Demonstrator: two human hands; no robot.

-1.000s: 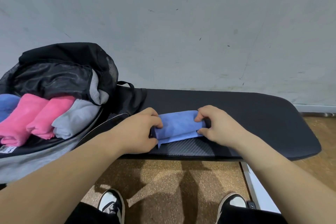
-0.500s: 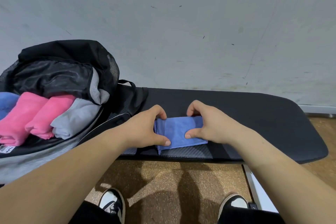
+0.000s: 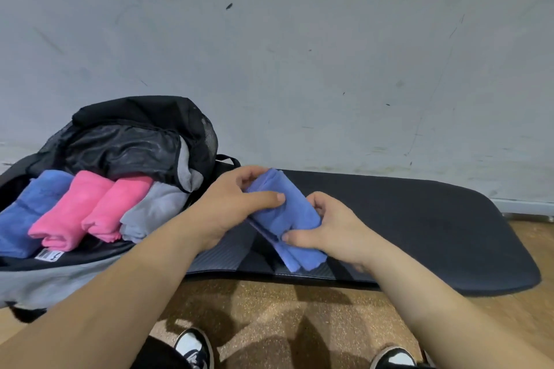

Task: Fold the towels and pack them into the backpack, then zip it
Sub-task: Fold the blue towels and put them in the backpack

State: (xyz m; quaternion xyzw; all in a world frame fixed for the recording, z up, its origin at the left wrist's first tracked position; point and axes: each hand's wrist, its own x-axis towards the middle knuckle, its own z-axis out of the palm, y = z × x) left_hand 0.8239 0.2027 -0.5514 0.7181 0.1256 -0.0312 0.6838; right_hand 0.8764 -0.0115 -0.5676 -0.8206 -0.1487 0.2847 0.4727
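Note:
A folded blue towel (image 3: pixel 280 213) is held tilted above the black padded bench (image 3: pixel 419 234), with my left hand (image 3: pixel 233 204) gripping its upper left part and my right hand (image 3: pixel 329 228) gripping its lower right edge. The black and grey backpack (image 3: pixel 135 135) lies unzipped at the left end of the bench. Inside it, side by side, rest a folded blue towel (image 3: pixel 33 204), two folded pink towels (image 3: pixel 78 210) (image 3: pixel 117 207) and a folded grey towel (image 3: pixel 153 210).
A scuffed grey wall (image 3: pixel 299 54) rises right behind the bench. Below the bench's front edge is a brown cork-like floor (image 3: pixel 269 314), with my two black and white shoes (image 3: pixel 195 347) at the bottom.
Both hands have lifted the folded blue towel off the bench and turned it slantwise, moving it slightly left toward the backpack. The view has shifted to show more of the backpack.

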